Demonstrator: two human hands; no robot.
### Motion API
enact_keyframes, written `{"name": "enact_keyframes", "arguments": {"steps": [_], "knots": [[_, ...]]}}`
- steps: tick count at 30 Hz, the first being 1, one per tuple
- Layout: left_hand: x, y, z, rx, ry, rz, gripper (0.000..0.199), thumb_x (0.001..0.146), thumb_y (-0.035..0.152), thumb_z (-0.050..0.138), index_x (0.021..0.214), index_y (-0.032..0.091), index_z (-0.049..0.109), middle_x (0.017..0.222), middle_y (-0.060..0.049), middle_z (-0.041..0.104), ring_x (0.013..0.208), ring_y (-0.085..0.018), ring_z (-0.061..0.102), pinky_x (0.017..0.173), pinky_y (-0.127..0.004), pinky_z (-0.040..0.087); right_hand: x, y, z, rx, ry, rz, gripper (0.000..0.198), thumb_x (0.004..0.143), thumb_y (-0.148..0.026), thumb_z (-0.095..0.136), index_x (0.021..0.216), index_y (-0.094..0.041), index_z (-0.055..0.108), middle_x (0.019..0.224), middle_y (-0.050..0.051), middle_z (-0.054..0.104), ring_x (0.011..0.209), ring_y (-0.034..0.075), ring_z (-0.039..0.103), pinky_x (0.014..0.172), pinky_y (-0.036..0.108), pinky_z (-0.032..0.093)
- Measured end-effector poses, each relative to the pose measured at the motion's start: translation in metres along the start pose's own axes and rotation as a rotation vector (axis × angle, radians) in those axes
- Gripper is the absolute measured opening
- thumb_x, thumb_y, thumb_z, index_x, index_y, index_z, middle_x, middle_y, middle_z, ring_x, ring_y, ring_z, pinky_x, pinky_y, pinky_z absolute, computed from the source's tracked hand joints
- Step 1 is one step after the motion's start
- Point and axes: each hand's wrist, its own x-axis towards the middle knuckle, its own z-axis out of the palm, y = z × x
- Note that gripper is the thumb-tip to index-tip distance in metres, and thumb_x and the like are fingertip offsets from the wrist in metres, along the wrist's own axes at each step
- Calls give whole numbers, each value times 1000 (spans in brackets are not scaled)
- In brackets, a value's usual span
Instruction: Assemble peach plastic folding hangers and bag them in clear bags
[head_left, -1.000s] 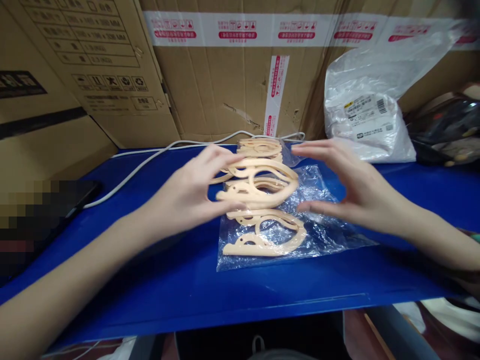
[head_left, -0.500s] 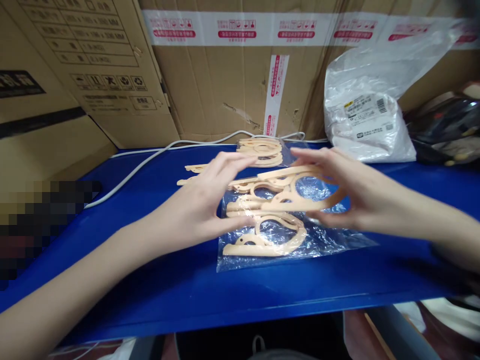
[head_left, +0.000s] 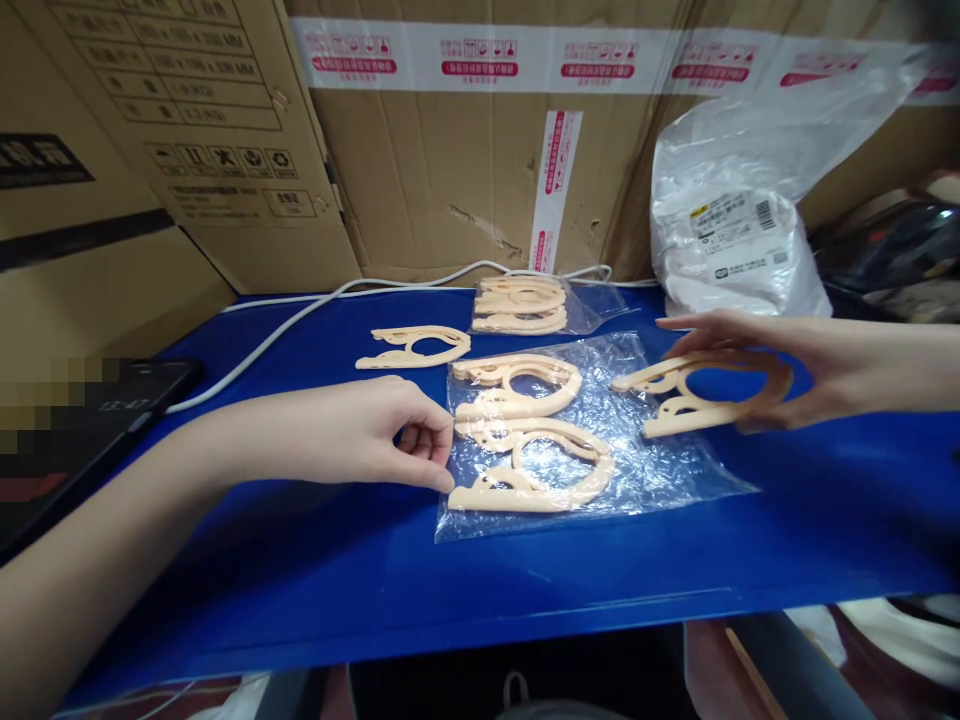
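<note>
One tan hanger (head_left: 697, 413), over the clear bag's (head_left: 667, 485) right side, is gripped by the right hand (head_left: 817, 372); moving it seems the step, next needing steady fingers. The left hand (head_left: 382, 435) curls, its hold unclear.

Brown cardboard (head_left: 420, 170) banded with white tape (head_left: 418, 60) stands behind a blue table (head_left: 420, 600), light gleaming faintly on the tabletop

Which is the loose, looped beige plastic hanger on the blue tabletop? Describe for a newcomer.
Start at the flat blue tabletop and find the large clear plastic bag near its middle. By that bag's far left corner lies the flat, looped beige plastic hanger. Only this one lies bare on the blue; one similar hanger is in the right hand, others in or on clear bags.
</note>
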Motion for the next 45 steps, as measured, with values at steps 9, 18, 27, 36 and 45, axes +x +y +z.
{"name": "enact_keyframes", "arguments": {"steps": [9,18,27,36,45], "knots": [[1,0,0,-44,-45,3,24,83,49,68,79,25,70,68,5,58,63,-10,51,54,-19,37,-1,-22,22,170,-490,-48,75,76,-30,76,142,-46,45,140,-2,58,118,24,63,68,20,60],[0,1,1,-29,-55,-9,29,82,53,68,80,25,70,69,6,57,63,-9,50,55,-19,36,1,-19,30,-54,-511,-172,93,78,-45,75,154,-41,22,153,-2,42,135,26,46,105,28,43],[1,2,1,-56,-63,12,23,84,48,67,82,26,71,71,6,59,64,-9,51,56,-17,37,2,-19,30,-62,-516,-170,88,83,-48,70,155,-37,21,131,4,58,115,24,57,93,30,49],[-1,3,1,-33,-61,11,22,86,46,65,83,25,71,70,5,59,64,-10,52,56,-19,36,8,-30,40,120,-494,-198,90,80,-42,74,156,-33,25,117,5,64,101,23,62,87,35,53],[1,0,2,-30,-67,12,26,86,51,65,83,26,70,70,5,58,64,-10,51,55,-20,36,7,-35,52,125,-485,-178,89,79,-48,74,155,-34,28,102,2,65,91,21,62,79,33,53]]}}
